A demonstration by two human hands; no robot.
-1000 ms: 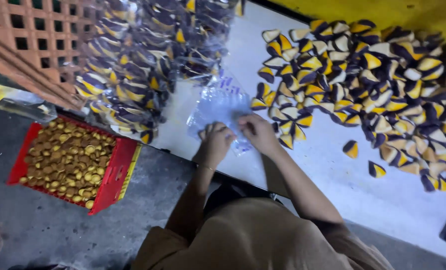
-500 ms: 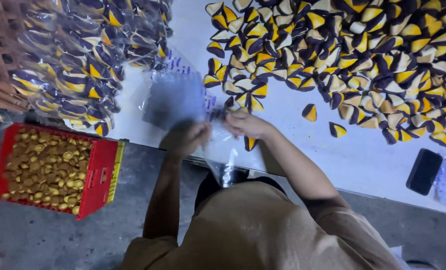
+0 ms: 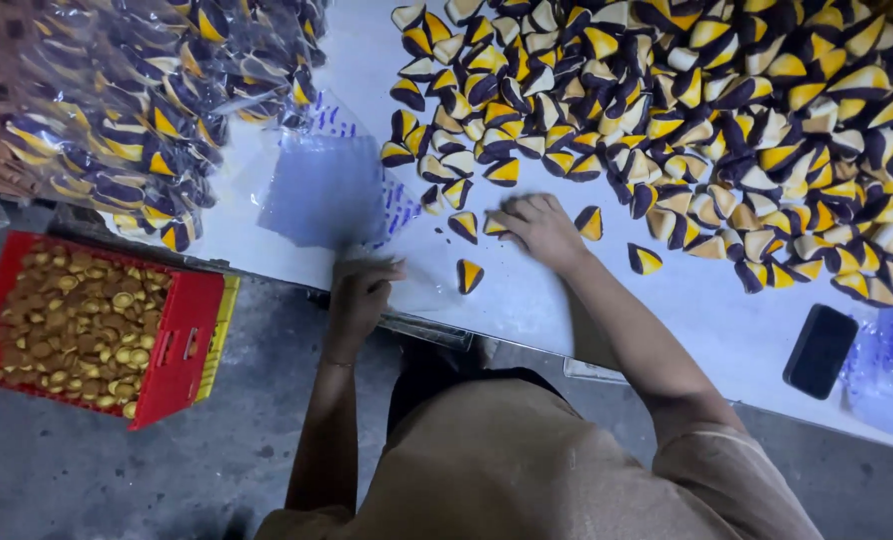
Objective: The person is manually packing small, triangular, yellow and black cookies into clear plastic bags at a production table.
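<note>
My left hand (image 3: 359, 295) grips a clear plastic bag (image 3: 422, 280) at the near edge of the white table (image 3: 607, 310). One triangular piece, yellow, dark purple and white (image 3: 470, 274), lies on or in that bag; which, I cannot tell. My right hand (image 3: 539, 228) rests palm down on loose triangular pieces (image 3: 464, 224) at the fringe of a big heap of the same pieces (image 3: 727, 130). Whether its fingers hold any is hidden. A stack of empty clear bags (image 3: 325, 190) lies just beyond my left hand.
Filled bags of pieces (image 3: 137, 110) are piled at the table's left. A red crate of small golden round items (image 3: 77, 325) sits on the grey floor below. A black phone (image 3: 820, 350) lies near the table's right edge, beside more clear bags (image 3: 892, 355).
My right hand has left the bag and reached right to the loose pieces by the heap. My left hand has drawn one bag toward the table's near edge.
</note>
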